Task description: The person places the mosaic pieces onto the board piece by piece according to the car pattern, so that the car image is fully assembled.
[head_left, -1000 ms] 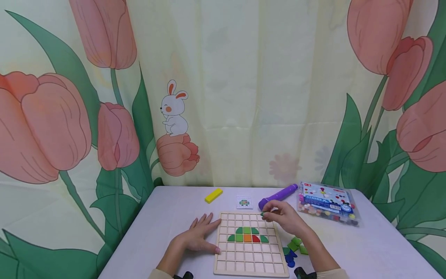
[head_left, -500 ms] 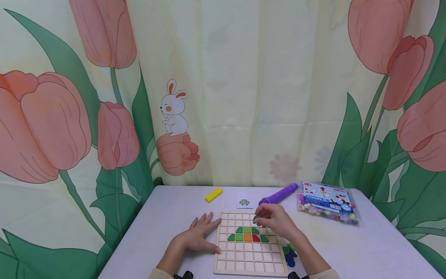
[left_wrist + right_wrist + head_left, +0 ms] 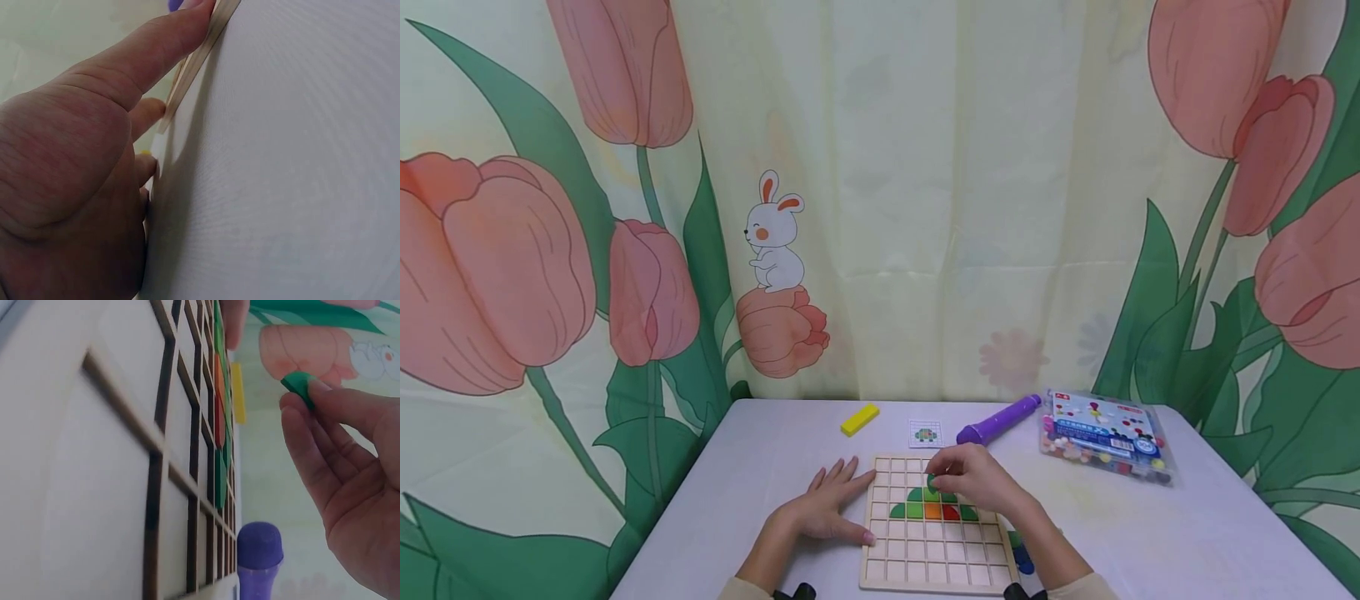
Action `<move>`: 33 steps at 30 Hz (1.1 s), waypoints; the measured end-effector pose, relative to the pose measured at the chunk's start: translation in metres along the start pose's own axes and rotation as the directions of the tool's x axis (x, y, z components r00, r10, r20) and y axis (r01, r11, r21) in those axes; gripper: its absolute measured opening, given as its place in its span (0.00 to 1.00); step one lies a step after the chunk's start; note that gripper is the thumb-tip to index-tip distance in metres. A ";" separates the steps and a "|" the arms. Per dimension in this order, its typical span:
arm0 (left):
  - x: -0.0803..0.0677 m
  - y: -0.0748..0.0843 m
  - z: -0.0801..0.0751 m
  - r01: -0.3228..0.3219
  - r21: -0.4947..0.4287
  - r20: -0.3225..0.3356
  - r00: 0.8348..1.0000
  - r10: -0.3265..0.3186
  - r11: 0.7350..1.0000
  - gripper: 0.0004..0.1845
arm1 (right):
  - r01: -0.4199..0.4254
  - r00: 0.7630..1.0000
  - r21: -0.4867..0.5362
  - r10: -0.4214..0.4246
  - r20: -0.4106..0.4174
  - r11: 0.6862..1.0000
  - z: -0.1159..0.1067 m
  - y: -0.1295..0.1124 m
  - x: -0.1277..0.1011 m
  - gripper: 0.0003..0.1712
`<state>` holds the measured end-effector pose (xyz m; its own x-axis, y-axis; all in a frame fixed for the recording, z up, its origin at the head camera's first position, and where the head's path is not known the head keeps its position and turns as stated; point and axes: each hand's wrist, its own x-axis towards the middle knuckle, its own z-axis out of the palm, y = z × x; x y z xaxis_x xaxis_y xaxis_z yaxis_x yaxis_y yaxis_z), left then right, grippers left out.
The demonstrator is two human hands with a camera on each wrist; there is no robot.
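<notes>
Only a few colored tiles [image 3: 932,507] down in the middle of the wooden board [image 3: 934,557], most squares bare, with a green piece [image 3: 299,384] pinched in the right hand [image 3: 977,479] just above them, and the left hand [image 3: 827,510] flat against the board's edge.

I'm looking at a child's play corner: tulip-and-rabbit curtain [image 3: 775,242] behind a small table [image 3: 1187,533] holding toys.

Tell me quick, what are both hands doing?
Left hand: open, flat on the table, thumb against the wooden grid board.
Right hand: pinching a green piece above the board.
</notes>
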<state>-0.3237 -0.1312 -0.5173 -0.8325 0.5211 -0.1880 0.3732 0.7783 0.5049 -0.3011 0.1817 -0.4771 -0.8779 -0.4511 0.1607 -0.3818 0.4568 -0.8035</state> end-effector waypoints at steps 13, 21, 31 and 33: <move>0.003 -0.001 0.000 0.002 0.011 0.011 1.000 -0.002 1.000 0.57 | 0.020 0.983 0.001 -0.020 0.182 1.000 0.032 -0.018 0.014 0.05; -0.001 -0.001 -0.001 -0.015 0.010 0.005 1.000 0.015 1.000 0.56 | 0.025 0.972 -0.033 -0.016 0.234 0.999 0.046 -0.021 0.018 0.07; 0.000 -0.002 0.000 -0.013 0.014 0.002 1.000 0.012 1.000 0.56 | 0.003 0.968 -0.077 0.017 0.252 0.997 0.053 -0.022 0.015 0.09; 0.000 -0.003 0.000 -0.016 0.015 0.000 1.000 0.016 1.000 0.56 | 0.006 0.967 -0.099 0.019 0.254 0.995 0.053 -0.022 0.015 0.09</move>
<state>-0.3247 -0.1331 -0.5187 -0.8262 0.5338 -0.1799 0.3927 0.7748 0.4955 -0.2901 0.1239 -0.4874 -0.7827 -0.6224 -0.0055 -0.4141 0.5274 -0.7419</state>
